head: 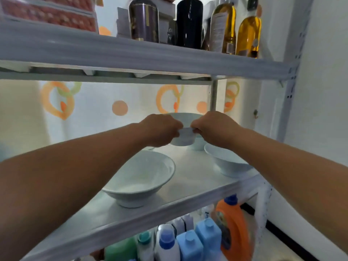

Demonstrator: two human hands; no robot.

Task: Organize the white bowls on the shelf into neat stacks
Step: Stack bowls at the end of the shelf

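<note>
- White bowls in view: four. One wide bowl (140,178) near the front edge of the middle shelf (190,178), left of centre. A second wide bowl (227,162) near the front right corner of that shelf. One smaller held bowl (185,136) raised above the shelf toward its back edge. A fourth bowl (198,143) behind and just right of the held one, mostly hidden; size not readable.
- No bowl nested in another; the two wide bowls well apart, both upright.
- Hands: two, bare forearms reaching in from the lower left and lower right.
- Left hand (162,129): fingers curled shut on the left rim of the held bowl, thumb side toward the camera.
- Right hand (212,127): fingers curled shut on the right rim of the same bowl; knuckles of both hands nearly meeting across the near rim.
- Held bowl upright, slightly tilted toward the camera; clear of the shelf surface, contact with the hidden bowl behind not determinable.
- Upper shelf (131,53): four bottles (188,23) along its right half, two dark, two holding yellow liquid.
- Below the middle shelf: one orange jug (233,225), two blue bottles (199,242), further containers partly cut off, count uncertain.
</note>
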